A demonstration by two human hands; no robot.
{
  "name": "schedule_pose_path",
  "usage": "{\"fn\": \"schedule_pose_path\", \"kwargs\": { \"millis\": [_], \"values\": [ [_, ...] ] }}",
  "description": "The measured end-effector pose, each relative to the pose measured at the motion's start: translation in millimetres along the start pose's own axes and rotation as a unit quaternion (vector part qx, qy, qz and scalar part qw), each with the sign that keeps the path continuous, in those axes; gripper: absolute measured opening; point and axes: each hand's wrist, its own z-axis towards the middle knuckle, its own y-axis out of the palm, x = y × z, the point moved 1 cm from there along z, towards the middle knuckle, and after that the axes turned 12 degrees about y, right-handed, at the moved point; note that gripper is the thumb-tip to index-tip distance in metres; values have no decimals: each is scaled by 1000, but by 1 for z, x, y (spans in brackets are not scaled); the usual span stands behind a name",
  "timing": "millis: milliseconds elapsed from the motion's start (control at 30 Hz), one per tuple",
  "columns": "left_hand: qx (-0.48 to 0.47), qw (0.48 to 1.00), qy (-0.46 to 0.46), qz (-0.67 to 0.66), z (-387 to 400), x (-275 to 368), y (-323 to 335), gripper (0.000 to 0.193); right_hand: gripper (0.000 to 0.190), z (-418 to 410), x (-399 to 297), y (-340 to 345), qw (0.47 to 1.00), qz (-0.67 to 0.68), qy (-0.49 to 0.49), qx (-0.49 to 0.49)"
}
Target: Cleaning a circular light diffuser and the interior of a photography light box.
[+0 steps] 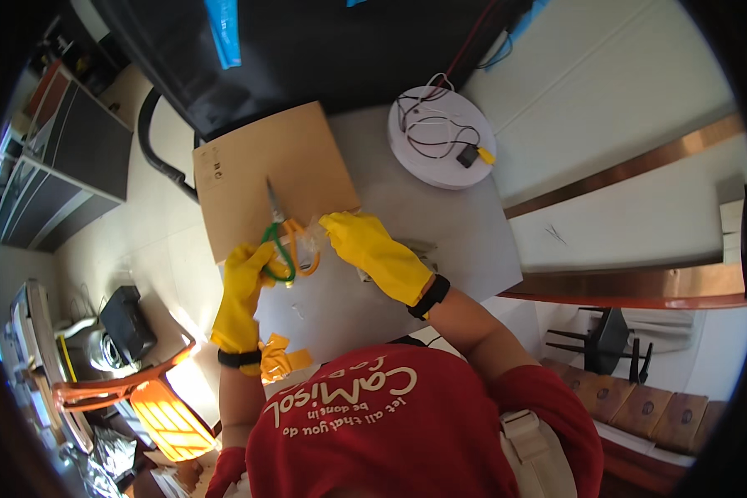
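My left hand (239, 299), in a yellow glove, grips the green handle loop of a pair of scissors (277, 215). Their other loop is orange, and the blades point away from me over a brown cardboard box (274, 149). My right hand (376, 252), gloved the same way, pinches a piece of crumpled clear plastic (313, 238) with its fingertips, close to the orange loop. Beneath my right hand, partly hidden, a small greyish object (423, 249) lies on the grey tabletop (473, 255); I cannot tell what it is.
Cables and a small black device lie on a white round base (436, 171) at the back right. A black panel (324, 56) with blue tape stands behind. Crumpled orange wrapping (276, 361) is by my left wrist. An orange chair (165, 420) is at lower left.
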Motion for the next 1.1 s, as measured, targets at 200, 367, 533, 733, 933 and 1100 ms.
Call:
{"fn": "schedule_pose_path", "kwargs": {
  "millis": [200, 367, 533, 733, 933, 1100],
  "values": [
    [28, 999, -24, 7, -56, -7, -14, 21, 25, -64, 68, -38, 970, 211, 18, 117],
    [-51, 994, -80, 48, -73, -38, 8, 22, 25, -96, 135, -33, 930, 249, 258, 80],
    [-62, 990, -119, 40, -81, -69, 23, 20, 32, -97, 106, -17, 969, 14, 185, 162],
    [-66, 987, -140, 39, -95, -82, 11, 19, 64, -85, 38, -8, 993, -101, 51, 16],
    [-104, 973, -135, 155, -79, -88, 30, 19, 66, -78, 90, 15, 998, 0, 65, 6],
    [-130, 939, -116, 298, -70, -66, 47, 29, 58, -52, 69, -42, 972, 183, 144, -11]
  ]
}}
